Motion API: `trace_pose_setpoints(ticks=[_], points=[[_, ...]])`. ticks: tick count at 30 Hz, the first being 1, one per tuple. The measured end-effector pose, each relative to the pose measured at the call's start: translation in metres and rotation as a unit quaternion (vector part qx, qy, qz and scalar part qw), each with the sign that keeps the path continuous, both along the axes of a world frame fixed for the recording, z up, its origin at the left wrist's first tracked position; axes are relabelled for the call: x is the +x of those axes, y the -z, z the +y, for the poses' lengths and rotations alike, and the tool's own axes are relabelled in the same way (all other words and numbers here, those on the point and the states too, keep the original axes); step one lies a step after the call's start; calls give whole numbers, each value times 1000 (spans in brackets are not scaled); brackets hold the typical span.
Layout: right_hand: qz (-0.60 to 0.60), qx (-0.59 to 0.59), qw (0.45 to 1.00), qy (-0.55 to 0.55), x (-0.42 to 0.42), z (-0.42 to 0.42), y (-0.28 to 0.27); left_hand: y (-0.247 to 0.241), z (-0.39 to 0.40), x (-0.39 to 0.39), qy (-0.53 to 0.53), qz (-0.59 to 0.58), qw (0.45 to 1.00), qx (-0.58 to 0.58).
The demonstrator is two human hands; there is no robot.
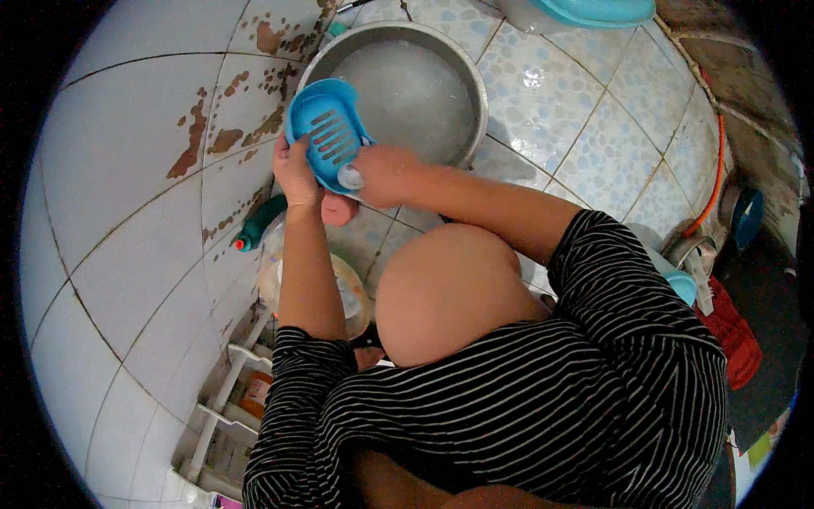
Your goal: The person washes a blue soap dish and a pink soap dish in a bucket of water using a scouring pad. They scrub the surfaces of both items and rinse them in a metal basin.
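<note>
A blue slotted plastic dish (334, 137) is tilted over the near left rim of a round metal basin (413, 95) that holds cloudy water. My left hand (296, 168) grips the dish by its left side, with the thumb on the inner face. My right hand (385, 175) is at the lower right edge of the dish, closed around a whitish wad (350, 177) pressed against it; what the wad is made of cannot be told. Below the dish, a pink block (339, 209) lies on the tiled floor.
A green bottle with a red cap (257, 223) lies by the stained tile wall. Under my left forearm is a pale round container (356, 292). A white rack (219, 407) stands lower left. A turquoise-lidded container (591, 9) is at the top, and an orange hose (718, 172) runs at right.
</note>
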State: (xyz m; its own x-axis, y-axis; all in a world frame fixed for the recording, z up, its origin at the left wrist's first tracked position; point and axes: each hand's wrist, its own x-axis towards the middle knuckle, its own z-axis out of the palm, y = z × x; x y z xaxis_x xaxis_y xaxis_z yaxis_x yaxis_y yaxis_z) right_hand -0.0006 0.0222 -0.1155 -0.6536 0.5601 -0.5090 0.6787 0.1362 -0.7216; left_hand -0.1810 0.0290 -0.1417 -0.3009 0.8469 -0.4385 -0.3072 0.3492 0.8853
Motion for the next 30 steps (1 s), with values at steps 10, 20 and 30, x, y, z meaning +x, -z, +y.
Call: trace_pose_setpoints(ticks=[10,20,30], points=[[199,78,973,82,7,0,1,20,7,-16,-42,-100,994,-14],[388,-291,837,253,-8,32,8,-1,5,14,19,-105,994,10],[350,-178,873,288,10,53,12,32,2,-5,184,324,916,145]])
